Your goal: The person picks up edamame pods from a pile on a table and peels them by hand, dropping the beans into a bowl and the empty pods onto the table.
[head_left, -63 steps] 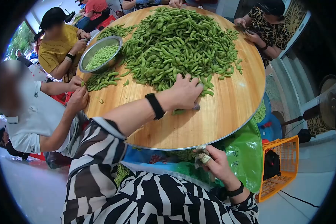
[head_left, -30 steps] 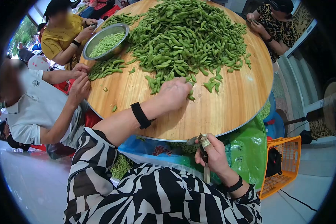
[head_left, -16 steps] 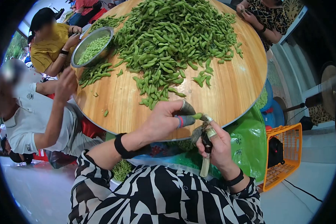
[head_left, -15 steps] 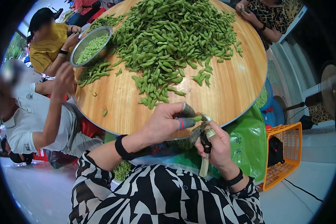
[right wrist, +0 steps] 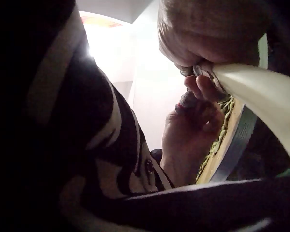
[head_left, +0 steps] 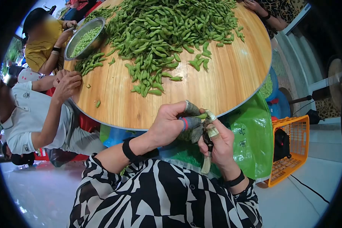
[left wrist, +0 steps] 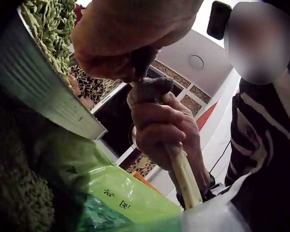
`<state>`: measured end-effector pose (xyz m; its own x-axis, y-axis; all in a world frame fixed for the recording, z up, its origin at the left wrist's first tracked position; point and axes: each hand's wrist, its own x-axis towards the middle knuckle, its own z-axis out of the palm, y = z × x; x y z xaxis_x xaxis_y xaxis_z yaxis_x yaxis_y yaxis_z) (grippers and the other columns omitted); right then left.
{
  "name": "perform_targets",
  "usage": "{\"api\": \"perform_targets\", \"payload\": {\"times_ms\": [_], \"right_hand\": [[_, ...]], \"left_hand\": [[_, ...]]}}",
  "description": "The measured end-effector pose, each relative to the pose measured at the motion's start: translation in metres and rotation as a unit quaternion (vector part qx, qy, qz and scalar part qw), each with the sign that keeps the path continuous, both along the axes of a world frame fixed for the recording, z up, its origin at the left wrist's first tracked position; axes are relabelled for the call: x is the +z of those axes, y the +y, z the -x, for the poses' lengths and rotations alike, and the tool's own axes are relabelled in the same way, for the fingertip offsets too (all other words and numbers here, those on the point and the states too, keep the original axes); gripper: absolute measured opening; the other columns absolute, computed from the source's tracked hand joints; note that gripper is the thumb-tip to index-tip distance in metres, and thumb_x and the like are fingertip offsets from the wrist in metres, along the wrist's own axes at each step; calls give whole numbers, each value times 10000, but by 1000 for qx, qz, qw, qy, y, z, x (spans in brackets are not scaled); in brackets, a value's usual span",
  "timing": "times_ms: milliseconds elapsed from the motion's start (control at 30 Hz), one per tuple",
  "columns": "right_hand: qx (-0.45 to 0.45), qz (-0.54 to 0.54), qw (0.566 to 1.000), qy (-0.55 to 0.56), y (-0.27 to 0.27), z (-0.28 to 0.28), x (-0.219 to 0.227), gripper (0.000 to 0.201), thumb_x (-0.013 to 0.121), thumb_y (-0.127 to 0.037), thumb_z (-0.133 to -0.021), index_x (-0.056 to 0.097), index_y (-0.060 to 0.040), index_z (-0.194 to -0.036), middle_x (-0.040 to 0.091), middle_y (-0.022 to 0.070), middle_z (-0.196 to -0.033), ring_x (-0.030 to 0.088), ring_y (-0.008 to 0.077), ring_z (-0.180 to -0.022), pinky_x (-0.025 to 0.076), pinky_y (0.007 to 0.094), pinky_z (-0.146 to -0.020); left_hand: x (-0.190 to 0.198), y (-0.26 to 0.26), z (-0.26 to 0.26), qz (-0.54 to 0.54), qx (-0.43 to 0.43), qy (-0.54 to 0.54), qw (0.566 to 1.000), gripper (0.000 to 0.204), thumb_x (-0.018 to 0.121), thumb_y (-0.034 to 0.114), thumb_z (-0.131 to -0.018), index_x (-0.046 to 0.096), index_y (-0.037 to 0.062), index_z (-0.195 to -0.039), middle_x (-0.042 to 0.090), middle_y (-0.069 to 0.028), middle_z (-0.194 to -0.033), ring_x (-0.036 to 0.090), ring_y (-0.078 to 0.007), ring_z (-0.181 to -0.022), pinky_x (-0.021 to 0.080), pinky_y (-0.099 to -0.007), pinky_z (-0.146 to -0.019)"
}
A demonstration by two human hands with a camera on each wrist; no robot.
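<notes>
In the head view my left hand pinches a green soybean pod between thumb and index finger, both in grey finger covers. My right hand, its thumb wrapped in pale tape, grips a tool with a pale handle; the working end is hidden by the fingers. Both hands meet just off the near edge of the round wooden table, thumbs at the pod. From below, the left wrist view shows the pale handle sticking down out of the right fist. A big heap of pods covers the table's far part.
A steel bowl of shelled beans stands at the table's left. Seated people work around the table, one in a light polo shirt close on the left. A green plastic bag, an orange crate and a fan are at the right.
My left hand has raked pods toward me, taken one from the heap's near edge and brought it back to the right hand. Over the last half second both hands have stayed together at the pod.
</notes>
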<state>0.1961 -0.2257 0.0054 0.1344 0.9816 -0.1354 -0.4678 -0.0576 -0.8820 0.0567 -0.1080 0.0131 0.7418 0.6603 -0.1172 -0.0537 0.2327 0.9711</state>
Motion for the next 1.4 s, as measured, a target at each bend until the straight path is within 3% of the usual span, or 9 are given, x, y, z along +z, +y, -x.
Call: {"api": "perform_targets", "payload": {"times_ms": [467,533,567,633,767,967,1033,1233,1400], "right_hand": [[24,22,996,86,-14,-6,1,351,447,-144,-982,496,16,-1291,485,25,-592,405,74,-436,321,198,-389],[12,68,988,136,-13,-6,-2,362,457,-160,-981,486,10,-1299,489,40,-584,414,76,-433,321,194,-379],[12,67,988,137,-14,-6,-3,362,457,-160,-981,486,10,-1299,489,40,-584,414,76,-433,321,194,-379],[50,50,985,157,-17,-8,-5,368,464,-165,-979,481,12,-1301,503,57,-607,427,79,-436,322,186,-370],[64,56,975,206,-16,-8,-8,369,463,-161,-979,478,14,-1303,523,69,-642,433,81,-440,325,183,-364],[36,65,978,195,-16,-1,2,371,468,-141,-971,479,16,-1307,545,79,-659,436,84,-437,331,189,-362],[31,47,985,163,-16,-2,3,381,512,-191,-958,495,0,-1288,548,97,-640,414,90,-403,328,208,-332],[26,49,994,90,-16,-3,2,358,511,-199,-961,524,19,-1244,542,86,-616,412,88,-391,325,203,-338],[4,58,997,41,-18,-2,6,304,533,-84,-931,562,7,-1221,569,47,-686,478,89,-457,334,199,-373]], "left_hand": [[-24,-1,6,352,-132,-89,922,166,621,91,-867,626,16,-1015,602,-63,-735,522,-108,-527,420,-235,-471],[-22,-10,1,-186,-26,-6,982,154,645,51,-838,627,8,-986,597,-73,-717,565,-168,-551,454,-300,-494],[-17,-9,3,-186,-26,-6,982,154,645,51,-838,627,8,-986,597,-73,-717,565,-168,-551,454,-300,-494],[7,-5,7,-558,-44,37,828,195,678,26,-792,625,-1,-977,600,-107,-729,599,-245,-602,470,-344,-527],[4,-2,13,-601,-56,56,795,213,694,35,-763,634,11,-966,586,-135,-721,593,-299,-609,461,-346,-524],[6,-5,12,-446,-69,18,892,174,690,77,-810,645,-15,-951,632,-120,-731,628,-211,-620,464,-299,-531],[11,-11,10,-236,-57,14,970,162,681,114,-847,642,-22,-926,660,-89,-760,626,-154,-668,484,-296,-579],[6,-12,13,103,-61,13,993,135,631,157,-891,675,34,-922,532,43,-652,456,-41,-552,335,-205,-466],[5,-14,15,137,-51,22,989,107,624,151,-886,667,54,-875,462,53,-605,365,-19,-503,240,-185,-435]]}}
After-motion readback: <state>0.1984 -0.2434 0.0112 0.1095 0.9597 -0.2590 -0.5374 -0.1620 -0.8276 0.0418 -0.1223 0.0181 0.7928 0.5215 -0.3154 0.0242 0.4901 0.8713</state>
